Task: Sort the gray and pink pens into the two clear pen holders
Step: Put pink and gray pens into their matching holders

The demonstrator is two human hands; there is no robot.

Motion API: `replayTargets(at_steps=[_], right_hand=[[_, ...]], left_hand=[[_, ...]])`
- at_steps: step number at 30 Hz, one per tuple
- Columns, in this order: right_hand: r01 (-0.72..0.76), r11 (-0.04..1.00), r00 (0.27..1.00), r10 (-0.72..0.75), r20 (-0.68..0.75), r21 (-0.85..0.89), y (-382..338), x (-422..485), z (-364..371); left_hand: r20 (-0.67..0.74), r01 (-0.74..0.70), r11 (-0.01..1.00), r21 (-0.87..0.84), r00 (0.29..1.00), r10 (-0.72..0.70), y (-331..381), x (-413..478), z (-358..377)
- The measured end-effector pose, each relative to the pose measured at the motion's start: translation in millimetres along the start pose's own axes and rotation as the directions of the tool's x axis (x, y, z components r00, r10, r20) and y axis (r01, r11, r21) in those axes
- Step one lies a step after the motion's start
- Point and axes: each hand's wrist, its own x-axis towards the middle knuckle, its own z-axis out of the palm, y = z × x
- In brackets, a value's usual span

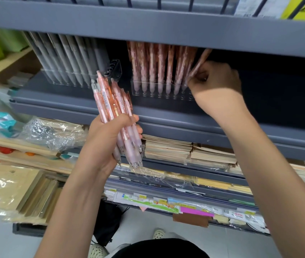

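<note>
While the right hand (214, 81) pinches one pink pen (201, 61) between thumb and curled fingertips at the right end of the pink holder (161, 91), the pen leans with its top toward the right; its tip is hidden behind the hand, so I cannot tell whether it has found a hole. A row of pink pens (159, 62) already stands in that holder, filling it from the left, which is likely why the hand works at the right end; small holes along the holder's front edge show bare.

The left hand (107, 142) is clenched round a bundle (114, 116) of more pink pens, tips down and clips up; it sits in front of the shelf (166, 116), below the gap between the two holders, probably as a ready stock for the right hand to draw from. One pale, grayish cap shows among them, though I cannot tell its kind.

Gray pens (68, 56) slant in the gray holder (81, 79) toward the shelf's left end; that holder's right end has open holes.

Room is tight above: the upper shelf (166, 34) hangs its front edge low over the pen tops, so a pen seems to need a slanted entry from the front; to the right of the hand the shelf runs dark and open, giving the wrist space to swing; the shelf's front edge lies just beside the holders.
</note>
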Motion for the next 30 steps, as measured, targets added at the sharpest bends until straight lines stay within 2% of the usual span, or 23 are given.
replayTargets(at_steps=[4,8,12,15,18,21,24,30], right_hand=[[-0.111,0.993,0.986,0.116,0.118,-0.050,-9.4,2.5,-1.1],[-0.130,0.991,0.987,0.134,0.093,-0.042,-15.7,4.4,-4.7],[-0.137,0.983,0.985,0.149,0.087,-0.124,-20.9,9.5,-11.7],[-0.112,0.982,0.970,0.141,0.198,-0.153,-28.6,15.1,-20.0],[-0.141,0.987,0.903,0.160,0.399,-0.078,-32.0,27.6,-23.2],[-0.177,0.983,0.846,0.179,0.502,-0.053,-31.8,36.5,-23.1],[-0.175,0.984,0.832,0.172,0.527,-0.044,-31.4,38.5,-19.9],[-0.163,0.984,0.854,0.179,0.488,-0.076,-26.4,36.9,-15.3]], left_hand=[[-0.009,-0.002,1.000,0.012,1.000,0.002,-2.0,-2.8,-1.9],[-0.012,0.004,1.000,0.024,1.000,-0.003,-1.7,-5.3,-4.6],[-0.016,0.010,1.000,0.012,1.000,-0.010,0.4,-6.4,-8.4],[-0.008,0.010,1.000,-0.007,1.000,-0.010,2.0,-7.5,-9.0],[-0.003,0.011,1.000,-0.016,1.000,-0.011,2.8,-7.6,-10.1],[0.005,0.014,1.000,-0.014,1.000,-0.014,2.9,-6.8,-11.5],[0.004,0.023,1.000,-0.001,1.000,-0.023,1.7,-5.3,-12.8],[0.008,0.029,0.999,0.014,1.000,-0.030,0.0,-3.9,-12.0]])
